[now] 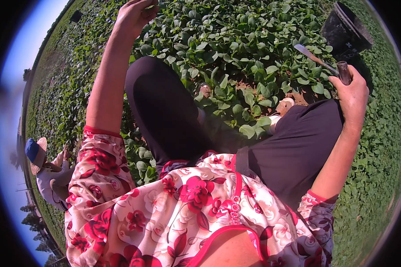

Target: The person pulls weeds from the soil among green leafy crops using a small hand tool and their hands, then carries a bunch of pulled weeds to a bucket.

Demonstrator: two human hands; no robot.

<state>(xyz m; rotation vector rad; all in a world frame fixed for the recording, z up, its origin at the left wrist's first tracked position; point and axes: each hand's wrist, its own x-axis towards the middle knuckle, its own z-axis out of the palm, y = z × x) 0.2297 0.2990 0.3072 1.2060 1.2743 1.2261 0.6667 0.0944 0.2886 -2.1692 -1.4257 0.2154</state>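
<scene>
My right hand point(353, 94) is wrapped round the dark, round handle of a sickle-like hand tool point(314, 58). Its narrow metal blade points up and left, just over the leaves. At the top edge of the view, my left hand point(137, 17) is raised above the crop with its fingers curled together. Whatever lies between those fingers, if anything, I cannot make out. Low, broad-leaved green plants point(236, 40) grow densely beneath and around both hands. Between my bent knees, more leaves and patches of brown soil show.
A black bucket point(346, 33) stands tilted among the plants at the upper right, beyond my right hand. Far left, another person point(49, 171) in a straw hat with a blue top bends over the crop. A small dark container point(76, 16) sits far off at the upper left.
</scene>
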